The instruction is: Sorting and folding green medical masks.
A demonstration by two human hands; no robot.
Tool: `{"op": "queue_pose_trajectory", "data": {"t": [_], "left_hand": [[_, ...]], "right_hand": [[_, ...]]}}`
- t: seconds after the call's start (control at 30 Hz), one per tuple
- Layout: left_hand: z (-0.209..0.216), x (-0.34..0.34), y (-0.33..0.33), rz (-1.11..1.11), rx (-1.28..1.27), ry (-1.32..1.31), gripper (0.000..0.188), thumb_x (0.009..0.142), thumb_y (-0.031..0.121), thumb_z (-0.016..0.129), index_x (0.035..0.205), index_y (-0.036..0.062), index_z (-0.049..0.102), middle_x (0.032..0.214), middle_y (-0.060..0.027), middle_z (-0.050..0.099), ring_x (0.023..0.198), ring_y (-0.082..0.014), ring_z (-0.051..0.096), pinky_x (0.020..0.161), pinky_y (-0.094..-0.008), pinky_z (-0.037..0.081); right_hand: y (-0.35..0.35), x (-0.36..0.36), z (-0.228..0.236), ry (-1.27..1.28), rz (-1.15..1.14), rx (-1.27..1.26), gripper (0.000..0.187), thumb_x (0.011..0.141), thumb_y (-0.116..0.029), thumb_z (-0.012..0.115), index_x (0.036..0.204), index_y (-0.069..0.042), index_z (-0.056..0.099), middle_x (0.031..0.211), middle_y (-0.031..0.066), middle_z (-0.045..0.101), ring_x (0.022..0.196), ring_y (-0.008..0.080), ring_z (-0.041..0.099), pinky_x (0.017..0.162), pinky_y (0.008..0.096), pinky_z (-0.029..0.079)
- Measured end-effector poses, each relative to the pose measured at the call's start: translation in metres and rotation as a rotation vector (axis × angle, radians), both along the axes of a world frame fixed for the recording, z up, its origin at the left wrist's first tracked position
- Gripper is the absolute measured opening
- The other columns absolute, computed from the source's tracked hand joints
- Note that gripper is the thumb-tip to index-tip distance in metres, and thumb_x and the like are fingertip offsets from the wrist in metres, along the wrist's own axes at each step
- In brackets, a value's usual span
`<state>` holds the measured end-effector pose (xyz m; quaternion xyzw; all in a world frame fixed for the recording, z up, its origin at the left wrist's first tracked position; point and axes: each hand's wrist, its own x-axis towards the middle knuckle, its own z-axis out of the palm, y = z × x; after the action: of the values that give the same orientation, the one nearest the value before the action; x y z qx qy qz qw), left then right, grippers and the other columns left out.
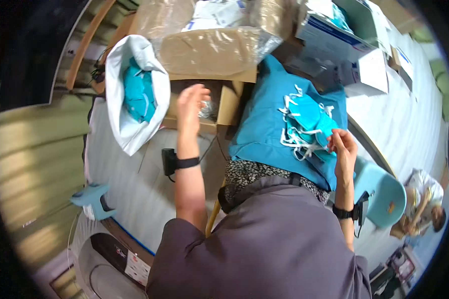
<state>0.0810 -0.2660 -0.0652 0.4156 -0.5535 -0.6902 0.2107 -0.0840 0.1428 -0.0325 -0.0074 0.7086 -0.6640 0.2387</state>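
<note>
Handling teal, cup-shaped fabric masks with white straps [304, 112] looks like the step in hand, by my read. The loose pile sits right of centre in the frame, on a blue-teal cloth [254, 119] spread over the lap, straps tangled. More teal masks [139, 94] lie inside an upright-mouthed white bag [115, 94], upper left.

Right hand [345, 149]: at the right edge of the pile, fingertips bent in, thumb and index close together by the nearest mask. I can't tell from this feed if that grip is pinched on a mask edge or just touching. Left hand [189, 107]: upper centre-left, raised in front of an open brown cardboard carton [228, 107], fingers loosely spread, nothing visible in that grip.

I'd say the next move calls for one mask separated cleanly at its rim; snagged straps could drag neighbours along.

Pose: left forearm runs nearly straight up the frame, right forearm too, elbow lower and mostly out of the way. Black wristband on each, the left one [187, 162] clear of the carton, the right one [343, 213] just beside a light-blue plastic seat [381, 192].
</note>
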Motion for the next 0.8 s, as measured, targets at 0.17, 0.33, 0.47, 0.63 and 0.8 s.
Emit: {"op": "queue_pose_trajectory", "data": {"t": [0.17,0.33,0.47,0.63,0.8], "left_hand": [[-0.028,-0.055,0.127,-0.455,-0.144,0.116,0.023,0.086,0.012,0.071,0.107,0.0039,0.065,0.093,-0.0054,0.069,0.08,-0.0096,0.064,0.068,-0.0227,0.05],[0.003,-0.095,0.19,-0.657,-1.116,0.095,0.034,0.073,0.006,0.073,0.107,0.0082,0.067,0.1,-0.0073,0.065,0.097,-0.0257,0.06,0.084,-0.0372,0.049],[-0.008,-0.11,0.19,-0.798,-1.249,0.086,0.024,0.074,0.009,0.073,0.098,0.0076,0.07,0.097,-0.006,0.065,0.097,-0.0253,0.059,0.083,-0.038,0.047],[0.017,-0.111,0.187,-0.409,-0.593,0.182,0.012,0.085,0.002,0.069,0.096,0.0067,0.072,0.086,-0.0043,0.069,0.071,-0.0081,0.062,0.059,-0.0227,0.047],[0.064,-0.109,0.176,-0.291,0.071,0.434,0.014,0.089,0.006,0.068,0.101,-0.0002,0.065,0.089,-0.004,0.067,0.078,-0.0081,0.061,0.074,-0.0207,0.046]], "right_hand": [[-0.002,-0.011,0.005,0.227,0.083,0.274,0.012,0.091,-0.008,0.062,0.097,0.001,0.066,0.082,0.0055,0.067,0.071,0.01,0.06,0.064,0.0233,0.047],[-0.02,-0.021,0.013,0.27,0.085,0.281,0.014,0.09,-0.009,0.063,0.098,0.002,0.067,0.081,0.0057,0.067,0.073,0.0108,0.061,0.067,0.0243,0.049],[-0.021,-0.02,0.015,0.251,0.097,0.272,0.015,0.091,-0.01,0.062,0.098,0.001,0.067,0.08,0.0058,0.068,0.071,0.0107,0.061,0.065,0.0247,0.049],[-0.013,-0.016,0.009,0.223,0.034,0.227,0.015,0.09,-0.01,0.062,0.098,0.001,0.068,0.08,0.0055,0.068,0.07,0.0105,0.061,0.065,0.0247,0.049],[-0.025,-0.02,0.02,0.295,-0.012,0.105,0.021,0.091,-0.013,0.065,0.108,0.0,0.067,0.09,0.0053,0.067,0.083,0.01,0.06,0.075,0.0241,0.047]]}}
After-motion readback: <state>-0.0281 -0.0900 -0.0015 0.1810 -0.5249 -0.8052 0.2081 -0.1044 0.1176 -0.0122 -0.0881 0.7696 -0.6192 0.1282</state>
